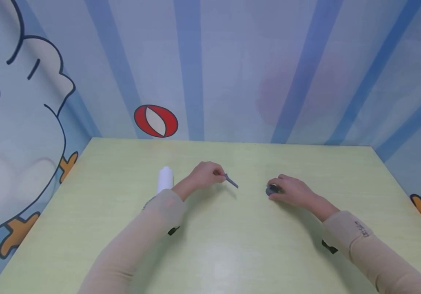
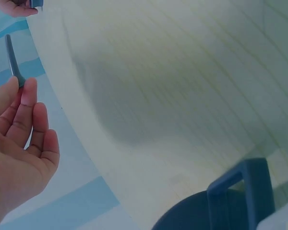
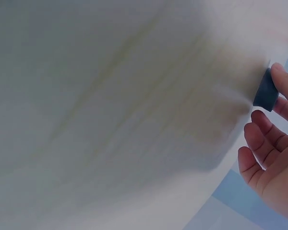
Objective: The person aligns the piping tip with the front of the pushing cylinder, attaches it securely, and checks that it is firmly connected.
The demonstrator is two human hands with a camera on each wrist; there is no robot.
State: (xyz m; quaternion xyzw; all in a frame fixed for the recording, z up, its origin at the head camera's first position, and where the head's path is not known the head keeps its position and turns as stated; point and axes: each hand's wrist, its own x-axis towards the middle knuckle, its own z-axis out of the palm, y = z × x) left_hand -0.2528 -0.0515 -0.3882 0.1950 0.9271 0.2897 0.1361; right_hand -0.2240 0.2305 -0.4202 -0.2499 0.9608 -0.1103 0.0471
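My left hand [image 1: 207, 174] pinches one end of a thin grey-blue stick-like piece [image 1: 231, 181] between thumb and fingertips, above the table; in the left wrist view the piece [image 2: 11, 57] points away from the fingertips. To the right, my right hand [image 1: 294, 191] grips a small round dark piece [image 1: 272, 190] at the table surface. The right wrist view shows that dark blue piece [image 3: 266, 91] between thumb and index finger, the other fingers loosely bent. A gap separates the two held pieces.
A white cylinder [image 1: 165, 179] stands on the pale yellow table [image 1: 218, 253], just behind my left forearm. A dark blue round object with a handle [image 2: 252, 191] shows at the lower right of the left wrist view. Patterned walls [image 1: 232, 73] border the table.
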